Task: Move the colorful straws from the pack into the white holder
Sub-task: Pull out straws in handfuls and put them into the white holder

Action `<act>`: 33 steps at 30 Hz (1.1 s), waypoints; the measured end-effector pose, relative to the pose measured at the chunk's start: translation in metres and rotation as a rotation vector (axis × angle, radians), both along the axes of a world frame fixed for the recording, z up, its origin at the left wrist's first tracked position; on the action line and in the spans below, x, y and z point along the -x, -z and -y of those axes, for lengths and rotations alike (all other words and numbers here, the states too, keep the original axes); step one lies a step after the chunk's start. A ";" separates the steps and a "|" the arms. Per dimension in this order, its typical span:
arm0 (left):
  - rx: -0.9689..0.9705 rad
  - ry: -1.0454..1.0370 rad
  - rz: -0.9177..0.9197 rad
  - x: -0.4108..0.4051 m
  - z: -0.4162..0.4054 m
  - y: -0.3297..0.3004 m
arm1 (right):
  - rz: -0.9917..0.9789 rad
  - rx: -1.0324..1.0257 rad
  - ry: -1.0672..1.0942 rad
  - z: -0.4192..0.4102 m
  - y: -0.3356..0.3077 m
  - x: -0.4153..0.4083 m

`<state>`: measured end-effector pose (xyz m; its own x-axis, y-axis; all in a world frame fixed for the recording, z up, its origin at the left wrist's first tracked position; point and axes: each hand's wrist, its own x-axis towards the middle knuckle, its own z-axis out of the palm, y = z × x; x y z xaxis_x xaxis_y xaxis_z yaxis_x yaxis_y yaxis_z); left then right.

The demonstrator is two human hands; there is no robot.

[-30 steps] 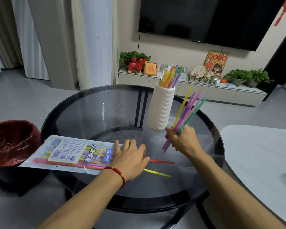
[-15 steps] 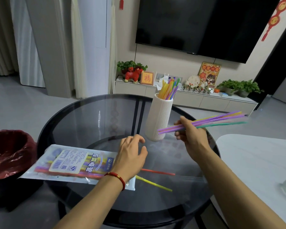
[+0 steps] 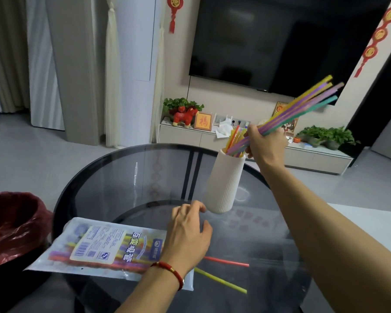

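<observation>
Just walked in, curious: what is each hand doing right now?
Left hand: open, holding nothing, hovering above the straw pack.
Right hand: closed on a bundle of straws at the white holder.

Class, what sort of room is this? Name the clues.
Most likely a home living room: a wall-mounted TV, a low cabinet with plants and ornaments beneath it, and a round glass table.

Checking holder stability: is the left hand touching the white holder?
Cannot tell. In the head view the left hand fingertips meet the white holder base outline, no clear gap or contact.
</observation>
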<state>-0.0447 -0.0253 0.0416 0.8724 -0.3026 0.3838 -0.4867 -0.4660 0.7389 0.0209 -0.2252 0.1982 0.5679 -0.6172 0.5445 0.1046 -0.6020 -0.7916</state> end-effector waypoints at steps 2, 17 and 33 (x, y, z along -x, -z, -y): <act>0.000 0.009 0.013 0.003 -0.001 -0.001 | -0.041 0.108 0.008 -0.003 -0.004 -0.005; -0.041 0.021 0.022 0.010 -0.003 -0.007 | -0.281 0.238 0.135 -0.011 -0.014 -0.001; -0.049 0.008 -0.002 0.005 -0.006 -0.010 | -0.028 0.358 -0.058 -0.011 -0.018 -0.009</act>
